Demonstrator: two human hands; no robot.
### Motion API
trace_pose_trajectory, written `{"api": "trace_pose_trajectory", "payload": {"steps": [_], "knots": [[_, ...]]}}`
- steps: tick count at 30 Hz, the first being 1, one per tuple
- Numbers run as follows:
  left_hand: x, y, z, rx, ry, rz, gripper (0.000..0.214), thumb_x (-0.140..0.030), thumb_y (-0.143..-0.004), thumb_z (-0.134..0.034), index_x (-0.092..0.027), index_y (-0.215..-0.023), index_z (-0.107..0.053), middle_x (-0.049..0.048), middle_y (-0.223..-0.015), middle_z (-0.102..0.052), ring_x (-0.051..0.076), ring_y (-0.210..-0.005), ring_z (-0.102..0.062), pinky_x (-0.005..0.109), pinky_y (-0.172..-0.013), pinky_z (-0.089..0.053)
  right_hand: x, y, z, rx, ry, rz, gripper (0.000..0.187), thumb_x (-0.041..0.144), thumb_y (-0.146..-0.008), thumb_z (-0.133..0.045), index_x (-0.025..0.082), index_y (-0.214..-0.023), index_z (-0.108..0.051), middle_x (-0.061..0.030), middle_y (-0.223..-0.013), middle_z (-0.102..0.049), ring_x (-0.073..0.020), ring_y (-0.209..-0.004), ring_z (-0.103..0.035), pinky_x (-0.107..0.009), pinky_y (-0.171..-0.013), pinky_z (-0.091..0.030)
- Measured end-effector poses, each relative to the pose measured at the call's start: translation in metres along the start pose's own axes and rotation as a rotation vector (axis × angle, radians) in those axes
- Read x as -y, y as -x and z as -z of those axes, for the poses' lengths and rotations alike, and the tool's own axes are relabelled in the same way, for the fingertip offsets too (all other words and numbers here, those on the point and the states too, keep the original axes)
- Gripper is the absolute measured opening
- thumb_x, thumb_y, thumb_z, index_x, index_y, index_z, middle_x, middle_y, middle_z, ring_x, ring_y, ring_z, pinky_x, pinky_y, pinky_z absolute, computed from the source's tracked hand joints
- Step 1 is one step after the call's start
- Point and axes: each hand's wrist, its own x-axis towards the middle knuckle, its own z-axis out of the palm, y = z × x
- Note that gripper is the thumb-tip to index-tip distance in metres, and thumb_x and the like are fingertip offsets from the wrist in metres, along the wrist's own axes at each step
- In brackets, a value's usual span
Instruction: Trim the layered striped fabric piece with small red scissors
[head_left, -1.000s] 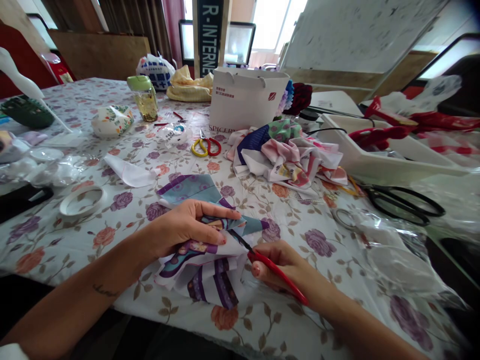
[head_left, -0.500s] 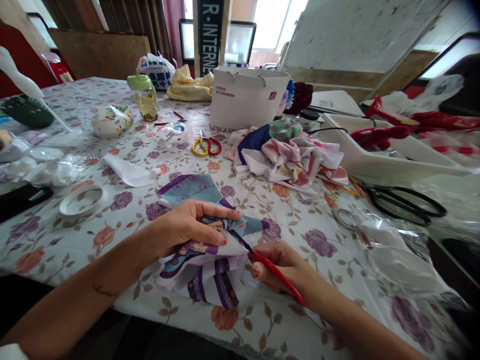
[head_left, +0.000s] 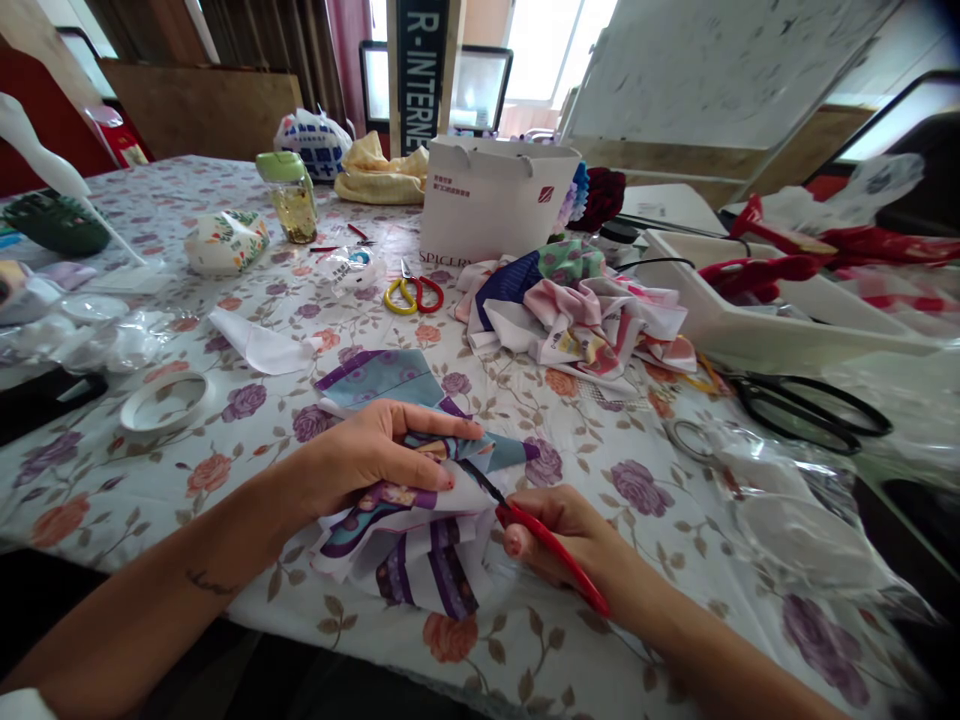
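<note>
Printed fabric [head_left: 431,560] in purple, blue and white lies bunched on the flowered tablecloth in front of me. My left hand [head_left: 382,450] grips a fold of it, thumb below and fingers on top. In my right hand [head_left: 562,535] is a pair of red-handled scissors [head_left: 559,555], whose dark blades reach into the fabric beside my left fingertips. Part of the blades is hidden by the cloth. A flat blue and purple piece of the fabric [head_left: 390,378] spreads out beyond my left hand.
Past my hands lie yellow-and-red scissors [head_left: 412,293] and a pile of mixed cloth [head_left: 577,310]. A white paper bag [head_left: 495,200] stands behind them. On the right are black-handled scissors [head_left: 810,410] and a white bin [head_left: 787,320]; a tape roll [head_left: 166,402] lies at left.
</note>
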Motion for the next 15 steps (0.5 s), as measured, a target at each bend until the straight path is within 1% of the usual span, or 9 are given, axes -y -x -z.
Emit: {"api": "trace_pose_trajectory", "payload": {"steps": [5, 11, 15], "knots": [[0.0002, 0.0005, 0.0008, 0.007, 0.003, -0.006, 0.042, -0.006, -0.063, -0.078, -0.021, -0.103, -0.079, -0.0034, -0.056, -0.057, 0.003, -0.044, -0.038, 0.013, -0.044, -0.033, 0.0061, 0.0012, -0.0031, -0.018, -0.002, -0.012, 0.060, 0.071, -0.074, -0.065, 0.020, -0.057, -0.038, 0.0095, -0.048, -0.025, -0.0061, -0.044, -0.018, -0.025, -0.042, -0.012], [-0.0007, 0.0009, -0.0005, -0.018, 0.026, -0.011, 0.041, -0.003, -0.061, -0.078, -0.021, -0.098, -0.080, -0.0042, -0.056, -0.054, 0.003, -0.049, -0.043, 0.012, -0.048, -0.036, 0.0001, 0.0011, -0.0001, 0.008, -0.006, -0.002, 0.059, 0.071, -0.076, -0.064, 0.020, -0.059, -0.040, 0.0094, -0.049, -0.027, -0.0063, -0.044, -0.020, -0.025, -0.042, -0.011], [0.0006, -0.0002, 0.0003, -0.002, -0.004, -0.017, 0.045, -0.008, -0.060, -0.080, -0.019, -0.104, -0.078, -0.0050, -0.054, -0.050, 0.003, -0.045, -0.037, 0.014, -0.043, -0.032, -0.0021, 0.0020, 0.0019, 0.025, -0.007, 0.015, 0.057, 0.068, -0.079, -0.063, 0.020, -0.060, -0.039, 0.0093, -0.050, -0.027, -0.0060, -0.045, -0.020, -0.025, -0.042, -0.011]]}}
